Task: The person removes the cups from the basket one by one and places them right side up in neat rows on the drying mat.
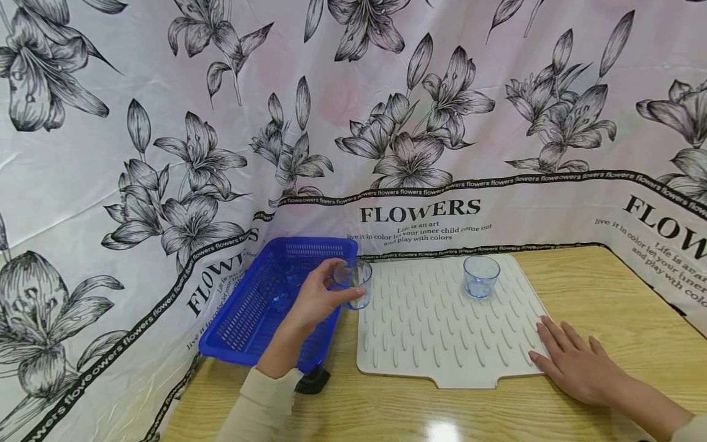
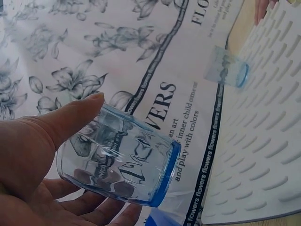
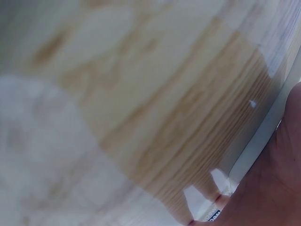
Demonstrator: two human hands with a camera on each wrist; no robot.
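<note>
My left hand [image 1: 312, 301] grips a clear blue-tinted drinking glass [image 1: 364, 297] between thumb and fingers, above the gap between the basket and the white mat. In the left wrist view that glass [image 2: 123, 160] lies tipped sideways, its thick blue base pointing away from the palm. A second blue-tinted glass [image 1: 482, 279] stands on the back right of the ridged white draining mat [image 1: 420, 350]. My right hand [image 1: 580, 367] rests with straight, spread fingers at the mat's right edge. The right wrist view shows part of this hand [image 3: 275, 183] low over the wood.
A blue plastic basket [image 1: 226, 355] stands left of the mat, with blue glassware [image 1: 282, 299] inside. By its near corner is a small black object [image 1: 313, 380]. Flower-printed cloth [image 1: 309, 141] hangs behind and to the left of the wooden table [image 1: 381, 411].
</note>
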